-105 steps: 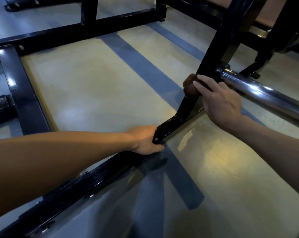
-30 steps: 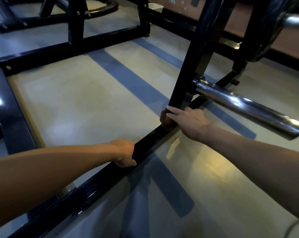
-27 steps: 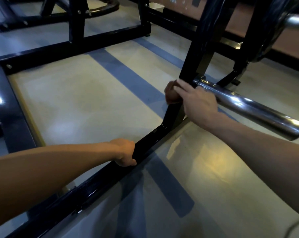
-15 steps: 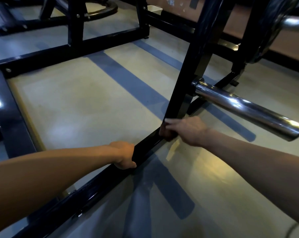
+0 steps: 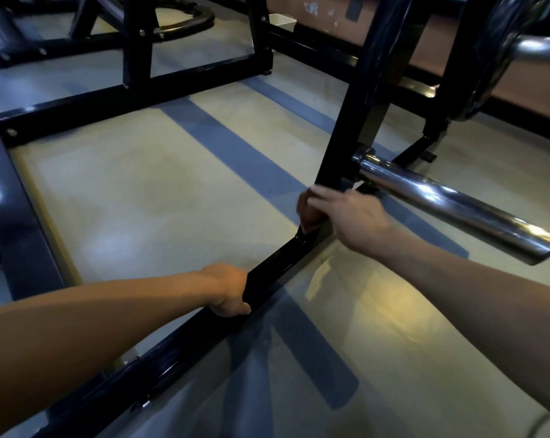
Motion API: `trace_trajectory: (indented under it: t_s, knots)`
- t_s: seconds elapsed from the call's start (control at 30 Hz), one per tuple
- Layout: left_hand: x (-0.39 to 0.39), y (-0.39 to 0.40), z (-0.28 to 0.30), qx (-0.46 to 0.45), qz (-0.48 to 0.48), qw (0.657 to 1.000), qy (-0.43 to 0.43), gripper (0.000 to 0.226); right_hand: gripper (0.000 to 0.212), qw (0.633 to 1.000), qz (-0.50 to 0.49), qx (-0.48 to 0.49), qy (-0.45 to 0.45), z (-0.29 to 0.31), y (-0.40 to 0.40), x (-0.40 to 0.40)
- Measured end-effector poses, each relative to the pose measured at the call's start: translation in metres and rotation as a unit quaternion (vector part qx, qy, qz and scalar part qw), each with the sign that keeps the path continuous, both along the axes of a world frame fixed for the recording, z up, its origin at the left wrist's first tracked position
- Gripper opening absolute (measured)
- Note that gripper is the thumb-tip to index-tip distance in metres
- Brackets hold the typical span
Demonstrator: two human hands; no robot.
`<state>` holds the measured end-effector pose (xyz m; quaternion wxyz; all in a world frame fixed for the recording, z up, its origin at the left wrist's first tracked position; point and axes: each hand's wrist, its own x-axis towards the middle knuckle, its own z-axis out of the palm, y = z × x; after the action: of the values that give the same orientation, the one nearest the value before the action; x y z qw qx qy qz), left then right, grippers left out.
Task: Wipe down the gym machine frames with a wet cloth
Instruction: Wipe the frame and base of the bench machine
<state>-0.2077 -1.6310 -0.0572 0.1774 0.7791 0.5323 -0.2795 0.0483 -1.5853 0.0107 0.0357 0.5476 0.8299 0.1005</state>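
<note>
One dark brown cloth sits at centre right of the frame, pressed against the foot of the black upright post. The right hand, blurred, has its fingers clamped over the cloth. The left hand, lower centre, curls round the black floor rail. One chrome bar juts out just above the right hand. More black frame rails cross the upper left. The floor is pale with blue stripes.
</note>
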Motion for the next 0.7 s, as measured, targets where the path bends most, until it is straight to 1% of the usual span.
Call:
trace_trajectory:
  t_s: [0.1, 0.17, 0.2, 0.23, 0.3, 0.33, 0.37, 0.43, 0.47, 0.53, 0.57, 0.6, 0.63, 0.7]
  knots:
    - [0.0, -0.001, 0.001, -0.004, 0.002, 1.0, -0.006, 0.058, 0.059, 0.985, -0.062, 0.122, 0.107, 0.029, 0.017, 0.001]
    - [0.0, 0.0, 0.0, 0.0, 0.003, 1.0, -0.008, 0.059, 0.06, 0.976, -0.092, 0.162, 0.117, 0.032, 0.021, 0.005]
    - [0.0, 0.0, 0.0, 0.001, 0.004, 1.0, -0.007, 0.06, 0.062, 0.979, -0.087, 0.157, 0.1, 0.027, 0.019, 0.005]
    - [0.0, 0.0, 0.001, 0.003, 0.006, 1.0, -0.004, 0.061, 0.063, 0.987, -0.067, 0.13, 0.073, 0.019, 0.013, 0.002]
    - [-0.001, 0.0, 0.0, 0.0, 0.007, 1.0, -0.002, 0.061, 0.063, 0.999, -0.013, 0.033, 0.007, -0.005, -0.001, -0.001]
    - [-0.001, 0.0, 0.0, -0.001, 0.007, 1.0, -0.003, 0.061, 0.06, 1.0, 0.002, -0.003, -0.015, -0.012, -0.004, 0.0]
    - [0.0, 0.0, 0.001, -0.001, 0.006, 1.0, -0.004, 0.061, 0.058, 1.0, 0.007, -0.004, -0.012, -0.011, -0.004, 0.003]
    - [0.0, 0.0, 0.003, 0.003, 0.001, 1.0, -0.007, 0.06, 0.055, 0.996, -0.013, 0.076, 0.041, 0.01, 0.008, 0.006]
    - [0.0, -0.001, 0.004, 0.002, 0.001, 1.0, -0.011, 0.058, 0.054, 0.988, -0.038, 0.124, 0.08, 0.024, 0.016, 0.006]
    - [0.0, -0.002, 0.006, -0.001, -0.001, 1.0, -0.019, 0.056, 0.051, 0.96, -0.089, 0.211, 0.158, 0.05, 0.028, 0.008]
    - [0.0, -0.003, 0.006, -0.002, -0.001, 1.0, -0.021, 0.055, 0.05, 0.949, -0.106, 0.239, 0.175, 0.054, 0.031, 0.008]
    - [0.0, -0.002, 0.006, -0.003, 0.0, 1.0, -0.022, 0.055, 0.05, 0.946, -0.115, 0.244, 0.179, 0.054, 0.032, 0.007]
    - [0.0, -0.002, 0.006, -0.003, 0.003, 1.0, -0.022, 0.056, 0.052, 0.954, -0.108, 0.227, 0.167, 0.049, 0.029, 0.004]
    - [-0.001, -0.001, 0.003, -0.002, 0.009, 1.0, -0.019, 0.058, 0.054, 0.982, -0.06, 0.152, 0.099, 0.025, 0.016, -0.003]
